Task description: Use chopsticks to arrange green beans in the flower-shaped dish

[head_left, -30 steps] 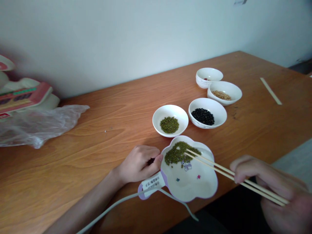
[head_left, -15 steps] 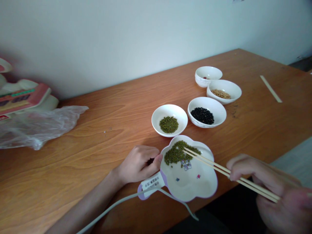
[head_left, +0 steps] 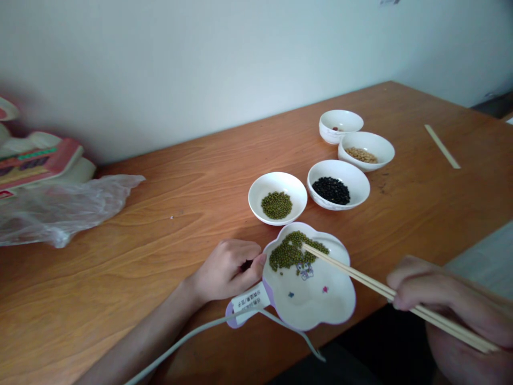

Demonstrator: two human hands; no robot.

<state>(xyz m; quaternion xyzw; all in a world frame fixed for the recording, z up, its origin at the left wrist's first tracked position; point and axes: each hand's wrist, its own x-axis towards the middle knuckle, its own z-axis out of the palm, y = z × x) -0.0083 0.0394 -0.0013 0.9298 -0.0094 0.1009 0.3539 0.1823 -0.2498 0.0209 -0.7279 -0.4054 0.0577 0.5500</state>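
A flower-shaped plate (head_left: 316,305) with a purple rim and printed cartoon figures lies at the table's near edge. Green mung beans (head_left: 286,255) are gathered along its far left side. My left hand (head_left: 232,270) is closed, thumb and fingers pinching the plate's left rim. In my right hand (head_left: 441,299) a pair of chopsticks (head_left: 360,277) is gripped, the tips close together among the beans; whether a bean is between them I cannot tell. Just beyond the plate stands a white bowl (head_left: 256,200) with more mung beans.
Further right are white bowls with black beans (head_left: 332,191), tan beans (head_left: 361,155) and a few red pieces (head_left: 336,129). A pale stick (head_left: 442,146) lies at far right. Crumpled clear plastic (head_left: 88,200) and a toy (head_left: 44,160) sit left. A pale cord (head_left: 192,334) crosses the plate's labelled handle.
My right hand has drawn back to the right and slightly down along the chopsticks' line. The chopsticks have come closer together, tips still over the beans. My left hand stays at the rim.
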